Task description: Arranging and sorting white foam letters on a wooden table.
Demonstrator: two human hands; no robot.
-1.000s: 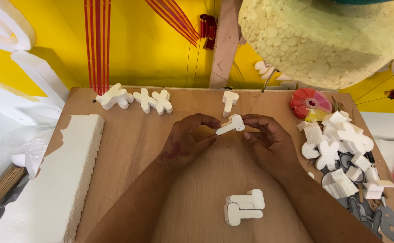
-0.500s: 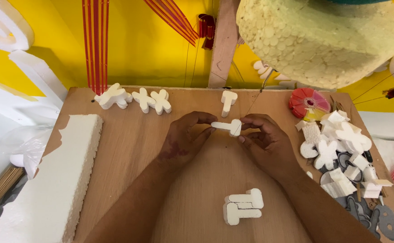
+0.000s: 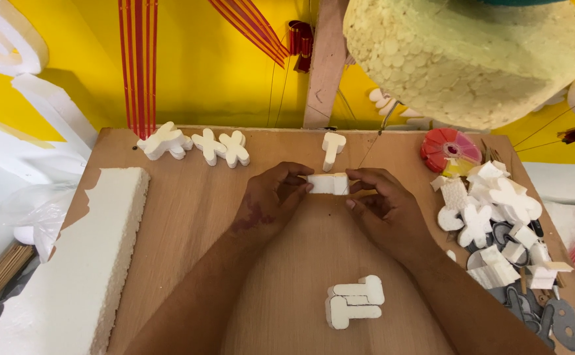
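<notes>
A craft workshop for cutting foam shapes

White foam cut-out letters (image 3: 195,144) lie on a brown wooden work board (image 3: 189,210), beside a long white foam block (image 3: 77,263), a heap of foam scraps (image 3: 491,197) and a yellow wall (image 3: 202,59).

There are two hands, the left hand (image 3: 271,204) and the right hand (image 3: 383,207), and one small foam piece (image 3: 327,183) is between them. Three foam cross shapes (image 3: 195,143) lie in a row at the back left. One foam T shape (image 3: 332,148) lies at the back, and two more T shapes (image 3: 355,301) lie stacked in front. One foam slab (image 3: 80,263) lies at left. The pile (image 3: 498,210) at right has too many pieces to count.
</notes>
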